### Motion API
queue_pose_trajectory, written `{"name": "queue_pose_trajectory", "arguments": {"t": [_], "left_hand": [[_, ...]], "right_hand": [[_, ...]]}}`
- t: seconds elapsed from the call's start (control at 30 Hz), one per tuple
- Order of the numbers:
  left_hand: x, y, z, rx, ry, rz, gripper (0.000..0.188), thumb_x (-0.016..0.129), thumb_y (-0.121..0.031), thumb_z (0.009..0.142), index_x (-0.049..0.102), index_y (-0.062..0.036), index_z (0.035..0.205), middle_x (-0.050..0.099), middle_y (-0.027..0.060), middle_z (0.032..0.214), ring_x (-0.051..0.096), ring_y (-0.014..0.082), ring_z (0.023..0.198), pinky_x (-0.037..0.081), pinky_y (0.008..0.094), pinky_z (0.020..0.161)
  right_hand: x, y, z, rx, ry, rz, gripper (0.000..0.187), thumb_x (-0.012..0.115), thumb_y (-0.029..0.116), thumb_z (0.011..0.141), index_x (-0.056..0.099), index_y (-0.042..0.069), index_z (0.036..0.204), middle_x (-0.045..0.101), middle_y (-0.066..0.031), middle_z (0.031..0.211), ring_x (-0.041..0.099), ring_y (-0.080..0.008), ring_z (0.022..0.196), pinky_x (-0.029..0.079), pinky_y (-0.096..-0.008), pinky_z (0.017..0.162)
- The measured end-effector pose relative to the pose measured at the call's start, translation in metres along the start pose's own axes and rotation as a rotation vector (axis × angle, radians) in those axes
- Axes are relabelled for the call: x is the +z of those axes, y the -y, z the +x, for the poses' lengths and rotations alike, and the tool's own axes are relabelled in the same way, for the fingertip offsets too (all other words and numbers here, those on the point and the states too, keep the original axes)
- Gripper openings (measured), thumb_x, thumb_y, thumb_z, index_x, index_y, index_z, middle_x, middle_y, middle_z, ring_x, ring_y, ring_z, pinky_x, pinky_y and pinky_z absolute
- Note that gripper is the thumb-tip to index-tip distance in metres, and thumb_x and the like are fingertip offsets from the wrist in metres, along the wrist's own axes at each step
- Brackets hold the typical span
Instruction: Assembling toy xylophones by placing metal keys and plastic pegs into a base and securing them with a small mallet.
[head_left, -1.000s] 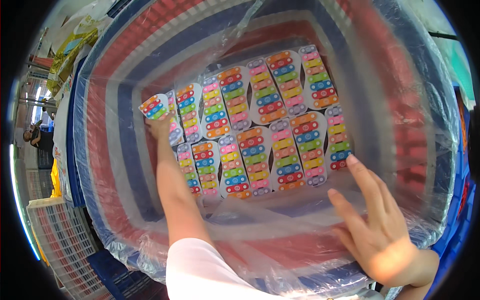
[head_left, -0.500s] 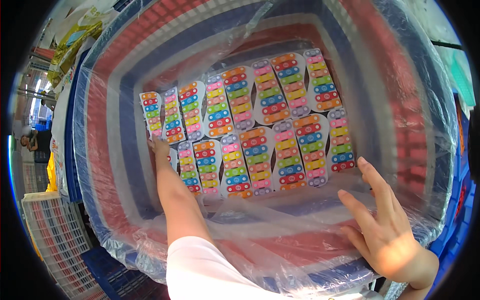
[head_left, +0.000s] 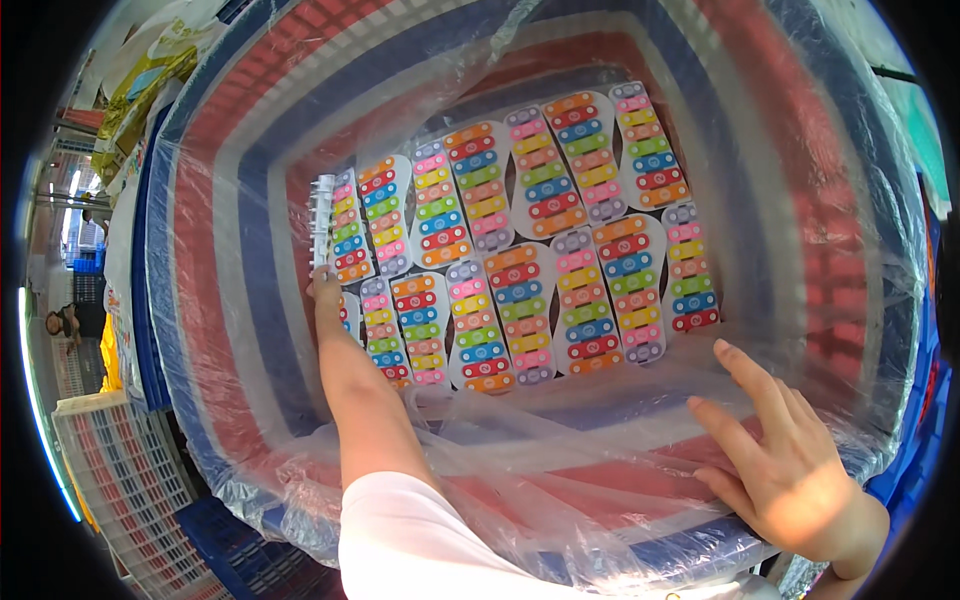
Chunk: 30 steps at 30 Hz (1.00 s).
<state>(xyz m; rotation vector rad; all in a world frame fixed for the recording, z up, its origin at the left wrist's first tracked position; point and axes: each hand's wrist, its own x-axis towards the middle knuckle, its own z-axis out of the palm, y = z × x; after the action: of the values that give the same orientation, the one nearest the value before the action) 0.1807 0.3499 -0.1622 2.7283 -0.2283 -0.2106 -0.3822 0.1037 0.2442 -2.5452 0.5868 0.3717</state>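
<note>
Toy xylophones (head_left: 520, 290) with rainbow-coloured bars on white bases lie in two rows at the bottom of a large striped basket (head_left: 258, 330). My left hand (head_left: 324, 286) reaches to the left end of the rows. Its fingers are closed on the near end of one xylophone (head_left: 321, 222), which stands on edge with its white side showing. The fingertips are partly hidden. Over the basket's near right side, my right hand (head_left: 785, 470) hovers with fingers spread and nothing in it, near the clear plastic lining.
Clear plastic film (head_left: 560, 430) lines the basket and hangs over its rim. To the left stand a white crate (head_left: 120, 440) and a blue crate (head_left: 240, 545). A person (head_left: 75, 320) is farther off at the left. Blue crates (head_left: 910, 470) stand at the right.
The leftmost xylophone in the far row has been tipped up from lying flat onto its edge by my left hand. My right hand stays spread, shifted slightly down and right.
</note>
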Motion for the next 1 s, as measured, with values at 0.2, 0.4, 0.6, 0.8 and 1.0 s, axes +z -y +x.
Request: {"name": "queue_pose_trajectory", "arguments": {"t": [0.2,0.4,0.6,0.8,1.0], "left_hand": [[-0.009,0.043,0.033,0.024,-0.068,0.026,0.039,0.043,-0.024,0.095,0.067,0.0062,0.092,0.065,0.0290,0.099,0.060,0.0428,0.100,0.044,0.0469,0.093],[-0.020,-0.027,-0.031,0.136,-0.135,0.042,0.039,0.053,-0.030,0.090,0.069,0.0066,0.086,0.065,0.0291,0.098,0.060,0.0441,0.096,0.044,0.0486,0.091],[-0.026,-0.024,-0.023,0.045,-0.134,0.123,0.056,0.071,-0.033,0.079,0.057,0.0017,0.120,0.055,0.0264,0.125,0.056,0.0397,0.110,0.042,0.0481,0.096],[-0.024,0.011,0.000,0.098,-0.160,0.306,0.084,0.079,-0.035,0.072,0.038,-0.0033,0.138,0.043,0.0217,0.135,0.045,0.0412,0.122,0.039,0.0470,0.103],[-0.025,-0.037,-0.039,-0.020,-0.105,0.376,0.081,0.082,-0.031,0.069,0.042,0.0009,0.132,0.048,0.0248,0.128,0.049,0.0429,0.117,0.042,0.0466,0.100]], "right_hand": [[-0.003,-0.010,-0.006,-0.077,-0.003,0.030,0.056,0.079,0.015,0.069,0.058,0.001,0.119,0.038,-0.0272,0.140,0.054,-0.0405,0.110,0.048,-0.0422,0.090],[0.002,-0.004,0.000,-0.039,0.020,0.007,0.057,0.080,0.017,0.068,0.058,0.001,0.119,0.038,-0.0272,0.139,0.055,-0.0395,0.110,0.048,-0.0421,0.089],[0.000,-0.006,-0.001,-0.053,0.026,0.009,0.058,0.080,0.017,0.068,0.058,0.001,0.119,0.038,-0.0268,0.140,0.055,-0.0389,0.110,0.048,-0.0418,0.089],[0.001,-0.010,-0.002,-0.080,0.026,0.031,0.057,0.080,0.017,0.068,0.058,0.001,0.119,0.038,-0.0268,0.139,0.055,-0.0385,0.109,0.048,-0.0416,0.089],[-0.001,-0.008,-0.002,-0.055,0.047,0.024,0.057,0.079,0.018,0.069,0.057,0.001,0.119,0.038,-0.0269,0.139,0.055,-0.0392,0.108,0.048,-0.0418,0.089]]}}
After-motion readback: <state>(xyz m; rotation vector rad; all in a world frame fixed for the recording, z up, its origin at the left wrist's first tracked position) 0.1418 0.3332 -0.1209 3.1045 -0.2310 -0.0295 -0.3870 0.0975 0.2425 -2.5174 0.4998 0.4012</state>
